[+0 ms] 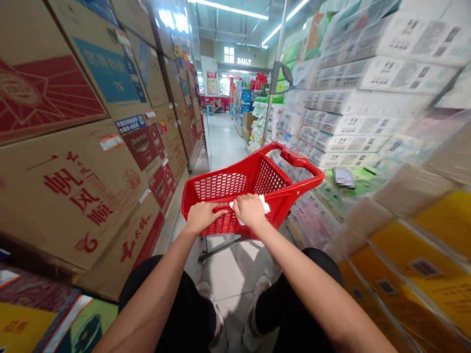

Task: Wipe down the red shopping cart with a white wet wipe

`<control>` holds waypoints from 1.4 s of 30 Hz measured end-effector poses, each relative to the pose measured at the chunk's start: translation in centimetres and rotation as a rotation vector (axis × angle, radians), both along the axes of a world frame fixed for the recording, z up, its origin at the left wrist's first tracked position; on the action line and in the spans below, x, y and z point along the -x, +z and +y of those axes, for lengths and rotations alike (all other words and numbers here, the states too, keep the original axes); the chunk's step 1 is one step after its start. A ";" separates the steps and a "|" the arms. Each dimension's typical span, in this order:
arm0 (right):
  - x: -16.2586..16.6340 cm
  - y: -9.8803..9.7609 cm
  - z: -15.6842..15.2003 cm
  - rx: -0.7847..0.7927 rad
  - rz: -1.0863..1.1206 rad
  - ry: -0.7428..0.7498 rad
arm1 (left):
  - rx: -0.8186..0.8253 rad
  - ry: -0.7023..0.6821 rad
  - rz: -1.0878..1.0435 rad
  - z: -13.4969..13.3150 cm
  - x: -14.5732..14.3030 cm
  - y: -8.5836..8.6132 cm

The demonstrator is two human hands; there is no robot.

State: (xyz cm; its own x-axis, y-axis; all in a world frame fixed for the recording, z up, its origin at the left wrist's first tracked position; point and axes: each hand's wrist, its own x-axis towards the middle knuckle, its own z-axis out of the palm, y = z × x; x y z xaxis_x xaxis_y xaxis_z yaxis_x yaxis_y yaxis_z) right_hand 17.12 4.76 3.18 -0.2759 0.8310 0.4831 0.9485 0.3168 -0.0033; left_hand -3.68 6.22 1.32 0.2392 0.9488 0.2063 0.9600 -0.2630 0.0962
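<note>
A red plastic shopping cart (221,185) with perforated basket walls stands sideways in front of me, its handle to the right. My left hand (200,216) is closed over the near rim, fingers inside the basket and thumb along the edge. On the same rim, farther right, my right hand (250,210) presses a white cloth (264,204); whether it is paper or fabric I cannot tell. Part of the cloth is hidden beneath the fingers. A wheel (202,257) shows under the basket.
Stacked cardboard boxes (69,196) wall the left side. Packs of tissue paper (353,113) rise on the right, with yellow packages (415,264) nearer me. A metal pole (274,103) stands behind the cart. The tiled floor (224,135) runs on down the aisle.
</note>
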 end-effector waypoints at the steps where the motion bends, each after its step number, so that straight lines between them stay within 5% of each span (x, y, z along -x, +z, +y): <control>1: -1.5 0.3 0.1 -0.011 -0.019 -0.034 | 0.001 0.003 -0.006 0.1 0.0 -0.1; 6: -8.4 1.7 0.7 -0.115 -0.110 -0.132 | 0.008 0.012 -0.025 0.6 -0.3 -0.2; 9: -9.2 1.7 0.7 -0.153 -0.100 -0.168 | 0.014 0.011 -0.042 0.6 -0.7 -0.2; 18: 0.8 -1.7 0.1 -0.099 0.040 -0.065 | -0.008 -0.016 -0.049 0.8 -1.5 -0.6; 22: 2.2 -1.9 0.0 -0.086 0.017 0.023 | -0.015 -0.015 -0.020 0.9 -0.9 -0.4; 33: -9.1 0.9 0.3 -0.206 -0.084 -0.133 | 0.015 -0.021 -0.025 0.7 -1.3 -0.2; 42: -1.0 -1.3 -0.3 -0.103 -0.014 -0.095 | 0.047 -0.012 -0.103 0.1 -2.8 0.1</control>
State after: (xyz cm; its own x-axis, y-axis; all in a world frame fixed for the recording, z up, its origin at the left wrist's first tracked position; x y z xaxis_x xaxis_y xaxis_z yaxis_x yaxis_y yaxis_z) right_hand 18.16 4.44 1.85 -0.2054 0.8001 0.5636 0.9740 0.2232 0.0382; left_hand -0.83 6.36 1.44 0.2305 0.9553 0.1851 0.9413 -0.2671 0.2064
